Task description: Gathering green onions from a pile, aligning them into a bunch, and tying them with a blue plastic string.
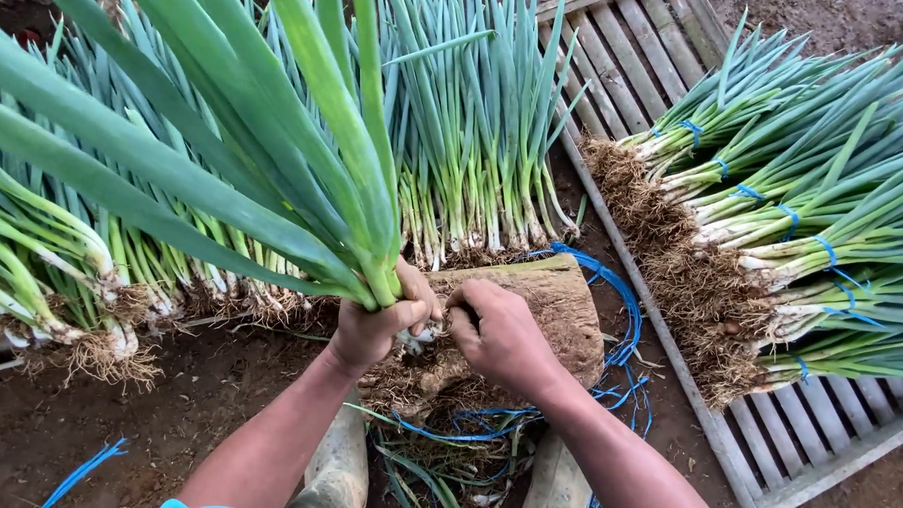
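Observation:
My left hand (374,326) grips the white base of a leek-like green onion plant (305,149), holding it upright so its long green leaves fan toward the camera. My right hand (504,336) is closed at the plant's root end, fingers pinching at the roots beside my left thumb. Both hands work over a worn wooden block (560,308) lying on the soil. Root trimmings and blue ties (485,430) are scattered under my wrists.
A row of loose green onions (475,165) lies roots-forward behind the block. On the right, bundles tied with blue string (803,226) rest on a slatted wooden pallet (815,447). My rubber boots (339,470) stand on bare dirt.

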